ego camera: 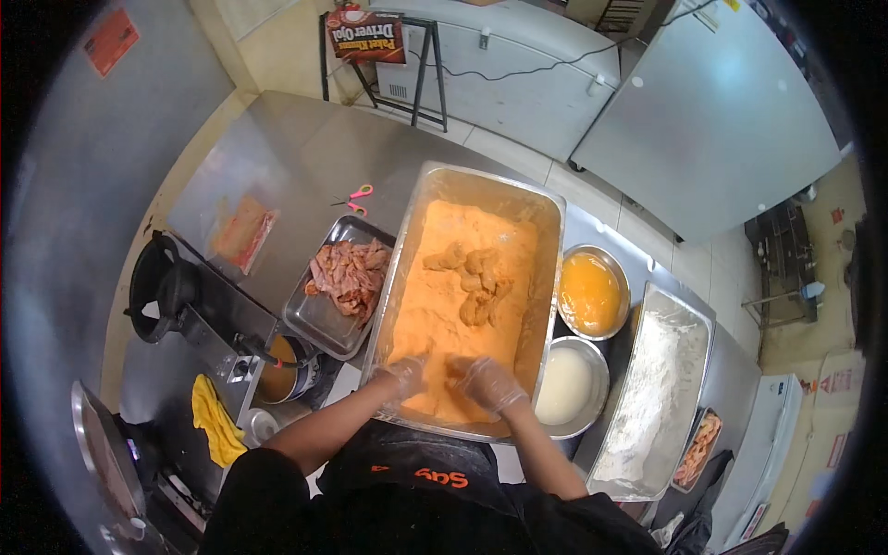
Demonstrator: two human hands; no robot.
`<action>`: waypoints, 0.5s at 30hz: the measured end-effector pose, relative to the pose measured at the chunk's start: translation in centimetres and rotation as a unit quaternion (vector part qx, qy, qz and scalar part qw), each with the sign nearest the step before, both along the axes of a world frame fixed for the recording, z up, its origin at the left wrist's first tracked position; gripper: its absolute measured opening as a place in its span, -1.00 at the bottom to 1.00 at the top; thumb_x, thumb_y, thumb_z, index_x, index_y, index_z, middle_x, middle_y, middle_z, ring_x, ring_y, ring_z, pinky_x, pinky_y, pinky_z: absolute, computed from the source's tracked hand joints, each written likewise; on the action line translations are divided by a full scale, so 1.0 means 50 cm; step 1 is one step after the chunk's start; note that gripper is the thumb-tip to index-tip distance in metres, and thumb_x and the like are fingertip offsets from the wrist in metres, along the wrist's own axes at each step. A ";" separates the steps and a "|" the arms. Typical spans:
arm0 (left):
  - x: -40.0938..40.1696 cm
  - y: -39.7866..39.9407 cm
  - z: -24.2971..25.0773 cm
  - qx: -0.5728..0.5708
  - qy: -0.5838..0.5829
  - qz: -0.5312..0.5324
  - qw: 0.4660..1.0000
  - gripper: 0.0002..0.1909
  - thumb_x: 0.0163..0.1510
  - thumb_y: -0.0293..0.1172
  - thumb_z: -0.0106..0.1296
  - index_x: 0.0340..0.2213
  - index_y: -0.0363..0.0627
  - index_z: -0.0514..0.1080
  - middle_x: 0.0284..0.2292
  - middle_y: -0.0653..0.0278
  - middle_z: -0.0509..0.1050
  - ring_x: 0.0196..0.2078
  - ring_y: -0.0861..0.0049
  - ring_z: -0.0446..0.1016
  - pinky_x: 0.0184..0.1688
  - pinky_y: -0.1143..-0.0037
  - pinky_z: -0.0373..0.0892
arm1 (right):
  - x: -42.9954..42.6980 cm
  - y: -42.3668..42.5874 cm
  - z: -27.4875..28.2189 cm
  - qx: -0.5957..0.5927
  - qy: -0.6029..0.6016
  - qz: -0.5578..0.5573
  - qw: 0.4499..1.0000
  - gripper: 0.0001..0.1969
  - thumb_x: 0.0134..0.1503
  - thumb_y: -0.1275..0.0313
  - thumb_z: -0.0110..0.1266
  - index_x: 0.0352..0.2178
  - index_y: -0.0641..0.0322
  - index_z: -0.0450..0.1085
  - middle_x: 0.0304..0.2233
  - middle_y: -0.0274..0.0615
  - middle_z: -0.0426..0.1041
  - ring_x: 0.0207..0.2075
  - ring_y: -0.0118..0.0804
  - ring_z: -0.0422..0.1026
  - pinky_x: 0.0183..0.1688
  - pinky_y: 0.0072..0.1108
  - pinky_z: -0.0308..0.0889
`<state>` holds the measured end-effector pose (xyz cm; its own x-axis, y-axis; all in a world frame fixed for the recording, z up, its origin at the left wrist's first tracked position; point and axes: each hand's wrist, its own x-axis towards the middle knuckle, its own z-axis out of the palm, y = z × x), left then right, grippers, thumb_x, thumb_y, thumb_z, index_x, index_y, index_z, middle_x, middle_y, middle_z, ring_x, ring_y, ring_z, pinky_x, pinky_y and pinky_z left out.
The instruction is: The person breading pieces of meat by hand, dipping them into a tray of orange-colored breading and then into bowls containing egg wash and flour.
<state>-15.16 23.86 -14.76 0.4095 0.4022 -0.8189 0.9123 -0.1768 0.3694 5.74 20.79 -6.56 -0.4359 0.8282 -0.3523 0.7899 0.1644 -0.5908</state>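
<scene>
My left hand (404, 377) and my right hand (488, 384) wear clear plastic gloves. Both reach into the near end of a deep metal pan (543, 198), with their fingertips down in orange seasoned flour (444, 319). Whether flour is gripped in them is hidden. Farther up the pan, coated pieces of meat (479, 281) lie in a loose heap on the flour. Left of the pan, a smaller metal tray (333, 333) holds raw, reddish meat (350, 277). At its right stand a bowl of yellow liquid (590, 288) and a bowl of whitish liquid (565, 385).
Pink-handled scissors (359, 199) and a stained plastic bag (244, 232) lie on the steel table (305, 159). A gas burner (163, 288) and yellow cloth (216, 420) are at left. White flour fills a long pan (645, 402) at right, beside a small meat tray (699, 447).
</scene>
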 end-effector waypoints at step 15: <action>0.020 0.051 0.126 0.053 -0.178 0.203 0.961 -0.08 -0.09 -0.21 0.21 0.19 -0.29 0.00 -0.01 -0.15 0.32 0.00 0.14 0.37 0.05 0.44 0.31 | 0.021 0.004 -0.047 0.069 0.077 -0.116 0.988 -0.42 -0.03 0.43 0.15 0.07 0.25 0.21 -0.28 0.12 0.48 -0.27 0.07 0.46 -0.22 -0.29 0.37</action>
<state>-14.14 26.39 -8.48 0.4479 0.6611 -0.6019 0.7332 0.1136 0.6704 6.80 21.00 -8.93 -0.2688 0.9475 -0.1732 0.7179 0.0772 -0.6918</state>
